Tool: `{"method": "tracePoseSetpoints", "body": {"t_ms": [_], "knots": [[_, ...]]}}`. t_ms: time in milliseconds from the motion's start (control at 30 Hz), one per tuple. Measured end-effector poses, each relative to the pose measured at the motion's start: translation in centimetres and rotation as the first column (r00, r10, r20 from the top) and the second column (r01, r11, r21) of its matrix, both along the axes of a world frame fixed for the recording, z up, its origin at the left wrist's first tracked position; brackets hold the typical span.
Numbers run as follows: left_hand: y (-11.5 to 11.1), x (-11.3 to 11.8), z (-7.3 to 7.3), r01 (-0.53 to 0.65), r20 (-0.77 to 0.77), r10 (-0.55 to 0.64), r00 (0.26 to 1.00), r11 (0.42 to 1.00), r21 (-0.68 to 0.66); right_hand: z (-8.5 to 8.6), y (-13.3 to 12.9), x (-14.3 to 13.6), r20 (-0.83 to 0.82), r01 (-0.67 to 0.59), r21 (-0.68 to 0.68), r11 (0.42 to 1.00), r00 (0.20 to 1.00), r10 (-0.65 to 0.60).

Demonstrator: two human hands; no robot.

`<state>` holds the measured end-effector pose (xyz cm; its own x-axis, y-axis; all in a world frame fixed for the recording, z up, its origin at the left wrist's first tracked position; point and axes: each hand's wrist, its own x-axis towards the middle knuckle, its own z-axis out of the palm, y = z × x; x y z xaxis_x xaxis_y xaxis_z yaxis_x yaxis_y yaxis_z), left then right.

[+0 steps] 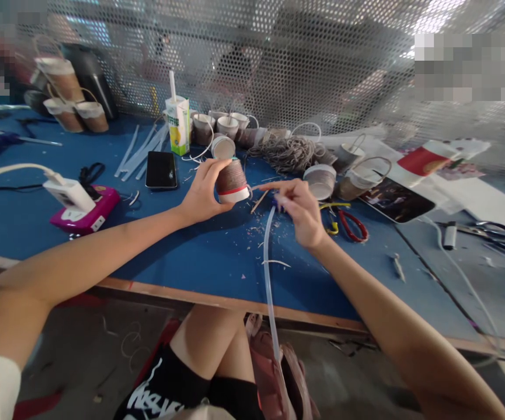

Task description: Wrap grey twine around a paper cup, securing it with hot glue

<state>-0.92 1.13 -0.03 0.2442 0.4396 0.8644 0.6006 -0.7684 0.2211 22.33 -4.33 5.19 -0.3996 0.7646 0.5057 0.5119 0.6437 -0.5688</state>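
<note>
My left hand [204,195] is wrapped round a small cup [231,182] wound with brown cord, with a red band and a white rim. The cup is tilted, its white rim low and facing right. My right hand [298,210] is just right of it, index finger stretched toward a short pale loop at the cup's side. Its thumb and other fingers are bent in by a small blue bit; what they grip is unclear. From there a long translucent tube [268,262] curves down past the table edge.
Behind the hands lie a heap of grey-brown cord [285,153] and several small cups. A black phone [161,170], a drink carton [177,125] and a magenta power block [88,213] stand left. Red-handled pliers [352,226] and a lit phone [399,198] lie right.
</note>
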Motion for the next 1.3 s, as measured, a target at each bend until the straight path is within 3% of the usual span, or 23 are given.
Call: {"method": "tracePoseSetpoints", "body": {"t_ms": [133, 267, 500, 600, 667, 967, 1067, 1167, 1300], "knots": [[-0.4, 0.3, 0.1, 0.023, -0.006, -0.023, 1.000, 1.000, -0.001, -0.3, -1.3, -1.6, 0.175, -0.126, -0.017, 0.992, 0.976, 0.127], [-0.6, 0.5, 0.2, 0.070, 0.017, -0.070, 0.997, 0.998, 0.000, -0.6, -1.2, -1.9, 0.234, -0.098, -0.047, 0.994, 0.966, 0.107], [-0.6, 0.1, 0.6, 0.076, 0.041, -0.077, 0.996, 0.997, 0.023, 0.4, -0.8, -0.6, 0.061, -0.019, -0.010, 1.000, 0.998, 0.020], [-0.3, -0.2, 0.6, 0.104, 0.059, -0.103, 0.993, 0.994, -0.017, 0.2, -0.6, 0.0, -0.110, 0.090, 0.084, 0.992, 0.991, -0.081], [-0.1, -0.3, 0.5, 0.122, 0.062, -0.120, 0.991, 0.992, -0.035, -0.2, -0.6, 0.2, -0.205, 0.105, 0.124, 0.987, 0.976, -0.078], [-0.2, -0.2, 0.3, 0.207, 0.041, -0.204, 0.978, 0.970, -0.125, 0.1, -1.3, -0.7, -0.016, -0.114, -0.016, 0.993, 0.993, 0.114], [-0.4, -0.1, 0.4, 0.257, 0.065, -0.250, 0.966, 0.957, -0.135, 0.0, -0.9, -0.8, -0.132, -0.115, -0.061, 0.991, 0.985, 0.107], [-0.6, 0.0, 0.5, 0.308, 0.120, -0.293, 0.949, 0.941, -0.143, 0.0, -0.1, -0.7, -0.357, -0.164, -0.126, 0.978, 0.928, 0.109], [-0.6, 0.0, 0.4, 0.352, 0.164, -0.327, 0.931, 0.921, -0.164, -0.1, 1.3, -0.2, -0.519, -0.110, -0.256, 0.960, 0.854, -0.040]]}}
